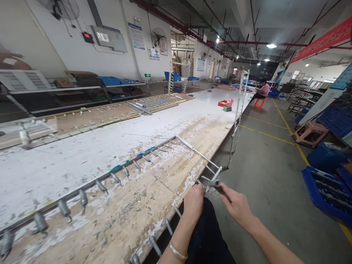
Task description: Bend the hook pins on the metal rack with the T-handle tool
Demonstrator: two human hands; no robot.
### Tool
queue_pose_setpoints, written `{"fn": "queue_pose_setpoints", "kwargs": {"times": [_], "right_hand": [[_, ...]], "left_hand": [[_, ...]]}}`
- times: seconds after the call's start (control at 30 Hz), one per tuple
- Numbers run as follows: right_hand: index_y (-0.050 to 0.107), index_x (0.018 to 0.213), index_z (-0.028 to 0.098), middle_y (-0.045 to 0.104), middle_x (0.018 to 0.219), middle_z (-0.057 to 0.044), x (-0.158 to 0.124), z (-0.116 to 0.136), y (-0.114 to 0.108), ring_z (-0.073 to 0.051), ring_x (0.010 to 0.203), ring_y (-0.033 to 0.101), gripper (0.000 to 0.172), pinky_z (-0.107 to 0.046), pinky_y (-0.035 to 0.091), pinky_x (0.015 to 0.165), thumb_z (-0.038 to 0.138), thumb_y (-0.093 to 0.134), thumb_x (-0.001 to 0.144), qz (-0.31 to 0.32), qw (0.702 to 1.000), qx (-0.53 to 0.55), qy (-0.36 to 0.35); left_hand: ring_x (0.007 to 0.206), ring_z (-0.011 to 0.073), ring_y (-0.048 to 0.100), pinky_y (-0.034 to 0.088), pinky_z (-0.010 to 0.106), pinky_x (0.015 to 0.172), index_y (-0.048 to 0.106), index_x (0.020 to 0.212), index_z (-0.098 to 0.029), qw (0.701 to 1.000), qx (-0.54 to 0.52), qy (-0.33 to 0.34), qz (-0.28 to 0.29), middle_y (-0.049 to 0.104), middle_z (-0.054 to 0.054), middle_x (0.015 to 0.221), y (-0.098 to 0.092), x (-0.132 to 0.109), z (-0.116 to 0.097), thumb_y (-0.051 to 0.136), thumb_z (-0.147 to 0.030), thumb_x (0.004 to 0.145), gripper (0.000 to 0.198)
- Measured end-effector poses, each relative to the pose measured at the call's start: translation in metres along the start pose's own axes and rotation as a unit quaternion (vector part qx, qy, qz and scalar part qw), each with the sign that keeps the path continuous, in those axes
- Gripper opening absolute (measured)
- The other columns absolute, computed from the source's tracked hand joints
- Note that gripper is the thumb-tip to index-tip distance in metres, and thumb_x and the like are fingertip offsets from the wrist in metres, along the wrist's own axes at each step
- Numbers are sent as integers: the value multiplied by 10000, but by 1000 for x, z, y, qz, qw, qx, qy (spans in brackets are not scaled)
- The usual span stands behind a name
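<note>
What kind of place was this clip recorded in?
Most likely a factory workshop: a very long, paint-worn workbench carries a metal rack of hooks, blue plastic crates stand on the concrete floor, and another worker sits farther down the bench.

Table point(143, 121) white, paint worn to tan wood w/ dark scuffs lwr centre. Rack point(154, 150) silver-grey, blue tape mid. Crates point(324, 190) blue, right. Stool point(310, 132) pink. Floor point(264, 176) grey, yellow lines.
</note>
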State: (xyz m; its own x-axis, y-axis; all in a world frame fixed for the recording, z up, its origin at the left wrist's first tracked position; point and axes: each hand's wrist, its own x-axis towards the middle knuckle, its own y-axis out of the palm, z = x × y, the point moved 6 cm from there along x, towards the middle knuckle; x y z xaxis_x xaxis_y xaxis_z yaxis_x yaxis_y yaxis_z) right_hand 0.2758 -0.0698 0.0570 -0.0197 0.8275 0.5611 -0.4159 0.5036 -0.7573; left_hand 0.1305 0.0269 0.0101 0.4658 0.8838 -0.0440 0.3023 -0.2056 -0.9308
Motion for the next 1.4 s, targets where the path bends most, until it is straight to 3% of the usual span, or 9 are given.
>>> {"fn": "queue_pose_setpoints", "kwargs": {"times": [0.1,0.27,0.43,0.6,0.77,0.93,1.13,1.3,1.4], "right_hand": [[560,1327,252,736,1081,-47,3,1,2,-204,896,725,379,-269,593,715,283,442,968,66,998,-11,4],[554,1332,174,710,1136,-110,2,2,-10,-215,987,700,394,-283,573,814,271,422,973,-43,999,20,-1],[581,1306,248,744,1053,-50,2,1,2,-199,880,728,369,-266,593,723,277,448,963,62,998,-13,2],[611,1277,176,729,1084,-111,4,0,-13,-230,944,714,389,-289,583,788,326,418,975,-64,998,23,15],[605,1286,258,736,1081,-43,1,-9,6,-218,896,727,368,-281,597,713,318,441,962,40,998,9,41],[623,1265,157,707,1139,-118,-1,-18,-2,-243,1000,696,419,-323,566,850,357,413,963,-45,996,30,70],[608,1284,222,756,1001,-61,-17,-28,11,-246,830,732,406,-332,585,695,358,406,958,82,987,-31,135],[609,1277,165,702,1155,-107,-20,-22,-10,-236,1009,691,424,-308,566,819,376,405,971,-47,990,21,129],[618,1269,146,692,1166,-138,-18,-13,-1,-250,1025,685,433,-332,559,855,367,407,963,-111,989,16,97]], "left_hand": [[906,192,628,401,269,727,613,990,-183,1000,8,10,3,668,61,942,1,0,0,391,-109,921,244],[907,188,621,398,268,729,612,982,-186,1000,14,13,-10,662,58,939,3,1,0,368,-122,938,256],[914,185,617,400,265,730,604,986,-186,1000,17,10,5,661,57,948,5,0,1,398,-112,920,229],[939,180,610,404,266,764,607,990,-182,1000,25,15,-1,659,64,968,2,-1,0,387,-88,911,252],[947,188,611,408,268,760,610,1000,-183,1000,13,9,11,661,64,966,-1,-2,-1,366,-132,940,256],[930,200,614,409,278,744,618,1001,-184,1000,16,4,13,658,75,965,-2,-2,-1,350,-203,971,271],[917,207,623,410,290,743,625,990,-179,1000,19,11,-12,667,72,934,-2,0,1,369,-201,964,257],[917,205,628,406,286,731,626,1008,-189,999,38,14,-22,670,73,947,-3,1,1,366,-175,958,265],[907,194,629,400,277,731,622,1003,-191,999,40,20,-25,672,72,942,-4,1,1,372,-177,956,255]]}}
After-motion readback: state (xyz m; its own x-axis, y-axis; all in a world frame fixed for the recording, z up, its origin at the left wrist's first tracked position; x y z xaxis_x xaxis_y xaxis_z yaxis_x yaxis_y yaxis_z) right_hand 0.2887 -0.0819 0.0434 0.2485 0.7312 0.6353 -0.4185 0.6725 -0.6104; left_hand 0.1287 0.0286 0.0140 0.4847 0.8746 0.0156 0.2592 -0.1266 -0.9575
